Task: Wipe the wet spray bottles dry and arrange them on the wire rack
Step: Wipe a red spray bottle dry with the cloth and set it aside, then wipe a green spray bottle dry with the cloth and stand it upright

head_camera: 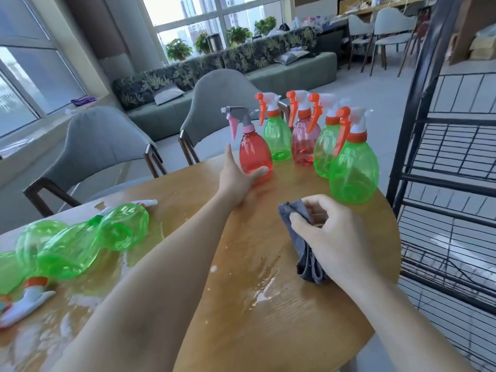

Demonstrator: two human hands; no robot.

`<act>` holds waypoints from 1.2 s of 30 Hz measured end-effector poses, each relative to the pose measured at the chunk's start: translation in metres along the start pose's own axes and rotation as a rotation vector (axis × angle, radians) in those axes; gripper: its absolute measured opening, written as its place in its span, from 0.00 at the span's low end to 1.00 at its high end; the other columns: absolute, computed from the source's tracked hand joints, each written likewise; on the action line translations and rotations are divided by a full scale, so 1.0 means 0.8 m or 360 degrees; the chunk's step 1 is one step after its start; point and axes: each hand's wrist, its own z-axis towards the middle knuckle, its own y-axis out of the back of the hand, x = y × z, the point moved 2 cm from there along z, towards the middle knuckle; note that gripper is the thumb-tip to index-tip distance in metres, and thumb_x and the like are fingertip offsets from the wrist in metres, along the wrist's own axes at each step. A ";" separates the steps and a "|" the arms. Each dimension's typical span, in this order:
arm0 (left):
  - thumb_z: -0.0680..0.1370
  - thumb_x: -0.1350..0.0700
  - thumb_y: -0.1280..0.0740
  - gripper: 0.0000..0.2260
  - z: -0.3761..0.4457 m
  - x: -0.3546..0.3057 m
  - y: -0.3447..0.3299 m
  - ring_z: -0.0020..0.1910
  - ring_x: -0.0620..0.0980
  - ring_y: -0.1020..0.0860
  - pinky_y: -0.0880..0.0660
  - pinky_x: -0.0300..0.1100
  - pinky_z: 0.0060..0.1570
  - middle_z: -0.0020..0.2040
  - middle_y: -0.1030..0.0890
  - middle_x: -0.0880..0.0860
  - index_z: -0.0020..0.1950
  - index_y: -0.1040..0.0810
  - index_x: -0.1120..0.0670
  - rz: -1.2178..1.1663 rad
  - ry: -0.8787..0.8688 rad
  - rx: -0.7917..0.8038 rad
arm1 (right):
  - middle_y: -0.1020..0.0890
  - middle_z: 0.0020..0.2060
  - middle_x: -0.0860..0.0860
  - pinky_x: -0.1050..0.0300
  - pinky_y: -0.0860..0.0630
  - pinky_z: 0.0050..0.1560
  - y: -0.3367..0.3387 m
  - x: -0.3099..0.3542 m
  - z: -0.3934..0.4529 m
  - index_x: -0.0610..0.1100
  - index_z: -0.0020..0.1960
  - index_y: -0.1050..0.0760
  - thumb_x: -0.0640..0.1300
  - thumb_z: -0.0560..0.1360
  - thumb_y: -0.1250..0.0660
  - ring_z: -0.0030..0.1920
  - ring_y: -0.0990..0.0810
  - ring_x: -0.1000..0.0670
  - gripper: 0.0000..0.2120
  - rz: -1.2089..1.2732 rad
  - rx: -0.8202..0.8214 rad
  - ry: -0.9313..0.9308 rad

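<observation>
A red spray bottle (253, 151) with a grey and pink trigger stands upright at the far side of the wooden table (241, 304). My left hand (236, 178) reaches to its base, thumb on the front and fingers spread behind it. My right hand (330, 237) is closed on a grey cloth (303, 242) just above the tabletop. Behind and to the right stand several more upright bottles: a green one (276, 138), a pink one (303, 146), another green one (323, 151) and a big green one (354, 170). The black wire rack (451, 162) stands at the right.
Several green bottles (72, 245) lie on their sides at the table's left, with loose white and orange trigger heads (29, 299) near them. Puddles of water (265, 288) spread over the tabletop. Two grey chairs (107, 146) stand behind the table.
</observation>
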 end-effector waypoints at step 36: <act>0.81 0.46 0.26 0.21 -0.241 0.060 0.294 0.53 0.51 0.24 0.27 0.37 0.45 0.62 0.23 0.53 0.73 0.25 0.41 0.0624 0.0204 0.0221 | 0.15 0.37 0.58 0.73 0.30 0.36 -0.142 0.088 -0.097 0.53 0.47 0.18 0.47 0.76 0.24 0.40 0.20 0.63 0.03 0.0014 0.0541 0.0267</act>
